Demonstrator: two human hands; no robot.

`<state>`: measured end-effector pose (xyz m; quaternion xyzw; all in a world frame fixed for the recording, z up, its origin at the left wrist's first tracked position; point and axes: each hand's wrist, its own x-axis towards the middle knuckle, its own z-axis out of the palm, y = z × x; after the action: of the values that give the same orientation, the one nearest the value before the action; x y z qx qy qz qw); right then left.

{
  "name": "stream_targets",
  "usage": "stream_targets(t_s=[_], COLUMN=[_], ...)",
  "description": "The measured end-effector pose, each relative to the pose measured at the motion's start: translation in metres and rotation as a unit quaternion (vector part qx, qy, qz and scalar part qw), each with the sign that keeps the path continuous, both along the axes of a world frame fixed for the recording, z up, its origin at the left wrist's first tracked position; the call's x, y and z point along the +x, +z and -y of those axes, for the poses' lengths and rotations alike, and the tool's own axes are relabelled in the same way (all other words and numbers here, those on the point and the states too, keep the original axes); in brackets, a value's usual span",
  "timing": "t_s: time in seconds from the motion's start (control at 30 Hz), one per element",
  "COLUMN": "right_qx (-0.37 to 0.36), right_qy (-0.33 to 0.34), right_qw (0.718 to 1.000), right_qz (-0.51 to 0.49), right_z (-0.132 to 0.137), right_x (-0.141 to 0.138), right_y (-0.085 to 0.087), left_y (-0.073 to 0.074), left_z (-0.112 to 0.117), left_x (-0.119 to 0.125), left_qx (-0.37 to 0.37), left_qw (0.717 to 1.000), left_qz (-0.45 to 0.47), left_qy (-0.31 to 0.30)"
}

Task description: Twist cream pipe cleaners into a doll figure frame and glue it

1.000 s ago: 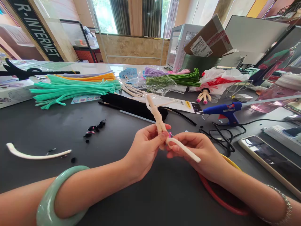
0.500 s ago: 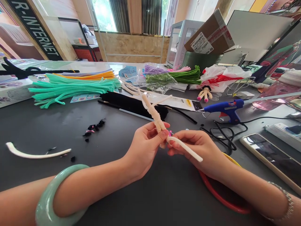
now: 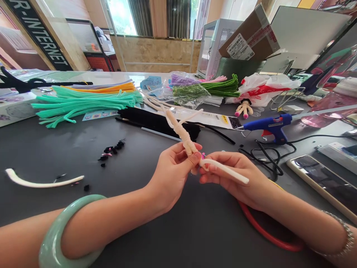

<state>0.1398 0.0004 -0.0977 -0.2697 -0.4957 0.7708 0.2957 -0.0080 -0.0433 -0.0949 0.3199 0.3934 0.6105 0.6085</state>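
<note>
My left hand (image 3: 173,175) pinches the twisted cream pipe cleaner (image 3: 182,131) between thumb and fingers, above the desk (image 3: 55,212), while my right hand (image 3: 231,175) grips its long free end (image 3: 225,172). Keeping both pinches close to the coil lets each wrap sit snug.

Hands (image 3: 173,174) pinching twisted cream pipe cleaner (image 3: 181,130), blue glue gun (image 3: 264,124) to right
</note>
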Motion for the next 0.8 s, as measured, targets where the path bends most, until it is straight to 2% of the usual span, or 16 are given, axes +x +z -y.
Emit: stream_targets(t_s=[0.17, 0.3, 0.8], right_qx=[-0.011, -0.015, 0.060], right_qy=[0.013, -0.004, -0.049], right_qw=[1.000, 1.000, 0.997], right_qz=[-0.001, 0.023, 0.024], right_z=[-0.0015, -0.0021, 0.0017], right_x=[0.0002, -0.0009, -0.0018], right_y=[-0.0015, -0.0029, -0.0036], left_y=[-0.0001, -0.0001, -0.0014], left_z=[0.0007, 0.0003, 0.0005], left_x=[0.0006, 0.0018, 0.0004], left_qx=[0.011, 0.015, 0.011], left_qw=[1.000, 1.000, 1.000], left_qz=[-0.003, 0.004, 0.023], left_qy=[-0.002, -0.005, -0.005])
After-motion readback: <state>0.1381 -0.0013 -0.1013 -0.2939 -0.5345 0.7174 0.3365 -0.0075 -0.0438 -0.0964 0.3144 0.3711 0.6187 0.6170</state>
